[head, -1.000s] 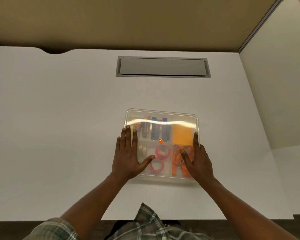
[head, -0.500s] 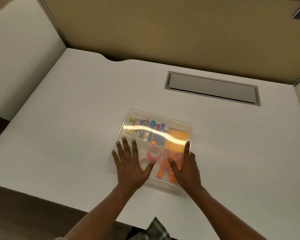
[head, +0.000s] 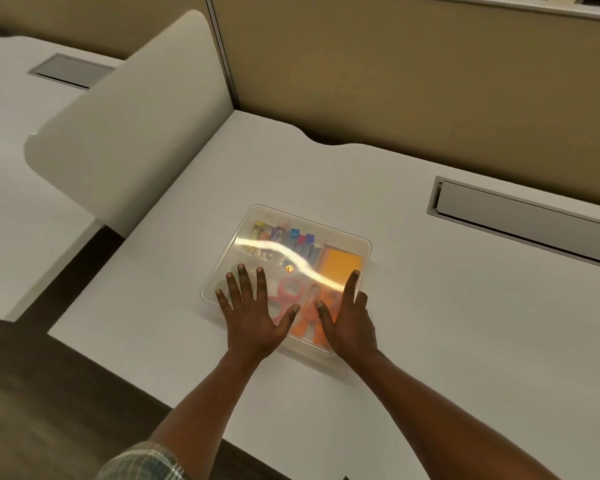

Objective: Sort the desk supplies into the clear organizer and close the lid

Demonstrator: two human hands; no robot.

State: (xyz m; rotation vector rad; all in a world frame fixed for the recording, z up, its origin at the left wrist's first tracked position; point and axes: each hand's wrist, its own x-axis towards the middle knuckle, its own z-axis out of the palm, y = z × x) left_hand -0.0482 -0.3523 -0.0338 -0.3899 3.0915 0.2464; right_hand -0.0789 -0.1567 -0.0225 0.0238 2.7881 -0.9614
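The clear organizer (head: 357,241) sits on the white desk with its transparent lid on top. Through the lid I see coloured clips (head: 300,242) at the back, an orange sticky-note pad (head: 340,265) at the back right, pink tape rolls (head: 290,289) and orange scissors (head: 309,322) at the front. My left hand (head: 252,317) lies flat on the lid's front left, fingers spread. My right hand (head: 349,320) lies flat on the lid's front right. Neither hand grips anything.
A grey cable-tray flap (head: 520,216) is set into the desk (head: 430,306) at the back right. A tan partition wall (head: 395,81) runs behind. A white divider panel (head: 129,133) stands at the left, with a neighbouring desk (head: 7,133) beyond it. Dark floor shows at the lower left.
The view has swung to the left, bringing the divider and neighbouring desk into sight. Both hands stay flat on the lid in the same places.
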